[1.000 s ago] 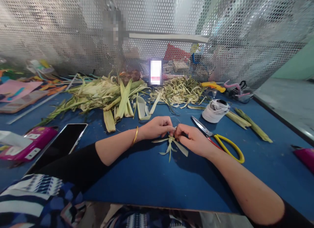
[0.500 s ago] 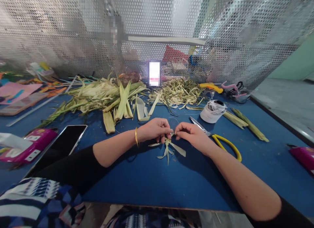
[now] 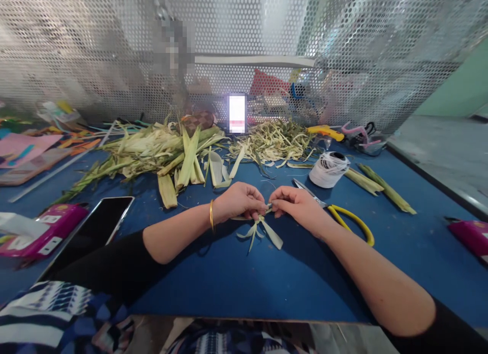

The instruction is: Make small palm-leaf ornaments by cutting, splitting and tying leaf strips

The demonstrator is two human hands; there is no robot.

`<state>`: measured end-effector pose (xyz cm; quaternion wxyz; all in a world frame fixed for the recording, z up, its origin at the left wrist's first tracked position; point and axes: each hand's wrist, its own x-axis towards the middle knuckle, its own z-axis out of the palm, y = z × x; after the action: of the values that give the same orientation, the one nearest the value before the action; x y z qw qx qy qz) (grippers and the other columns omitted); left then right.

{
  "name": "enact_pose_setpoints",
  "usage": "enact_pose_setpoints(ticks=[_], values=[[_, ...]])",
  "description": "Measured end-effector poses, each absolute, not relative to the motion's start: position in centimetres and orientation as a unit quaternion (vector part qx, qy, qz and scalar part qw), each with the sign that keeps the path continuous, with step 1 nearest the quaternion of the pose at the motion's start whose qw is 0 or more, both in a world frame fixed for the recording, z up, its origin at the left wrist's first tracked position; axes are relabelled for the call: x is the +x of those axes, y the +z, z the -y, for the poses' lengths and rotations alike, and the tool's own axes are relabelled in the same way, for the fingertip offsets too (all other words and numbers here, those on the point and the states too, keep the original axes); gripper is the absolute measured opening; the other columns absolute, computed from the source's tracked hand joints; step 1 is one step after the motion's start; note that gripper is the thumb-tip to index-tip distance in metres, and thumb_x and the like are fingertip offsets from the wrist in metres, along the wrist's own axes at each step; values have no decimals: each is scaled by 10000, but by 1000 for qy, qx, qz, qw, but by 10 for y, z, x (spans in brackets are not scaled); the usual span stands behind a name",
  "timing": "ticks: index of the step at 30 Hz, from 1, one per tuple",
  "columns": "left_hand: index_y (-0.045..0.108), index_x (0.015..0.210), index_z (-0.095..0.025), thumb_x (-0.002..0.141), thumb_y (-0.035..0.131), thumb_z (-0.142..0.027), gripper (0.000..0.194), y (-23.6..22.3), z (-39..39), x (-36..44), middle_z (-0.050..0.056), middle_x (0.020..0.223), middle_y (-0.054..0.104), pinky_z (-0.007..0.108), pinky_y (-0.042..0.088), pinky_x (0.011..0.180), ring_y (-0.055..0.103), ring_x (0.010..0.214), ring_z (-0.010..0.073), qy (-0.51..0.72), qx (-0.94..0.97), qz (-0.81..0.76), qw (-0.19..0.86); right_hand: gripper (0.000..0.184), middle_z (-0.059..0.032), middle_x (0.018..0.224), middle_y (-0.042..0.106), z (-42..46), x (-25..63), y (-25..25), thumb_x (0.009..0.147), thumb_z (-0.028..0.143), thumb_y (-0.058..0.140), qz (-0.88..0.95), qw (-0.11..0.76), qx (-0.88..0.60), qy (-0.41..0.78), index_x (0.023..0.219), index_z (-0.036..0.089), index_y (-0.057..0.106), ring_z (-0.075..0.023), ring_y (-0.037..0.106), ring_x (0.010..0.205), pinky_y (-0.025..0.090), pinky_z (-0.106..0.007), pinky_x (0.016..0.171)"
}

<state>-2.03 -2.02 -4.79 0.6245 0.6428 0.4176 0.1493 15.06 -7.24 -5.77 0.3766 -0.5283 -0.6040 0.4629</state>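
In the middle of the blue table, a small bundle of pale green husk strips (image 3: 271, 234) fans out toward me, its top hidden by my fingers. My left hand (image 3: 244, 200), with a gold bangle at the wrist, pinches the bundle near its knot. My right hand (image 3: 295, 204) is closed with thumb and forefinger on a short strip end at the bundle's top. The fingertips of both hands are almost touching. Just right of my right hand lie scissors (image 3: 351, 222) with yellow handles, and behind them stands a spool of white thread (image 3: 329, 170).
A large heap of husks (image 3: 148, 148) lies back left, with a pile of shredded strips (image 3: 280, 143) back right. A black phone (image 3: 97, 224) and a magenta tissue pack (image 3: 49, 229) sit at left. A perforated metal screen (image 3: 244, 33) borders the far edge.
The loose strips of the bundle have swung slightly left. My right hand has shifted a little, and its fingers hold the strip end more closely. The view has moved slightly.
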Motion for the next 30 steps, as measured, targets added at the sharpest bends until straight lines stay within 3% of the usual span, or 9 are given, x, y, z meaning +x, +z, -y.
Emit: enact_pose_setpoints(ticks=[6,11,16,23,30], values=[[657,765,-117,728,656,-163,59,-48,16,-24,24,685,686,169,452,508,600,533,67,138,640,-393,646,81,22,662,618,72,149,-57,723,245,567,579,395,-529,478,743,173,598,-100,578,587,477,-251,609],[520,927,-142,783,564,-113,153,-45,19,-23,9,680,683,172,448,505,609,527,75,140,634,-389,653,85,27,658,603,72,149,-59,723,252,577,570,409,-524,483,749,173,598,-99,577,603,478,-244,602],[456,821,-166,805,539,-109,102,-45,22,-20,-18,586,643,170,419,480,589,482,77,155,639,-405,636,98,28,649,605,72,150,-60,729,262,586,574,405,-527,478,749,166,597,-96,581,585,478,-247,605],[620,724,-114,751,585,-114,44,-48,20,-19,18,639,664,173,429,520,568,511,61,146,638,-402,640,97,21,643,633,72,147,-59,717,254,595,573,414,-519,481,749,164,612,-89,572,547,477,-242,578],[663,657,-124,698,597,-133,78,-45,18,-21,4,631,655,175,422,538,556,533,63,114,673,-371,630,81,17,611,644,70,141,-64,698,239,602,545,446,-508,495,719,165,628,-102,599,554,485,-238,563]])
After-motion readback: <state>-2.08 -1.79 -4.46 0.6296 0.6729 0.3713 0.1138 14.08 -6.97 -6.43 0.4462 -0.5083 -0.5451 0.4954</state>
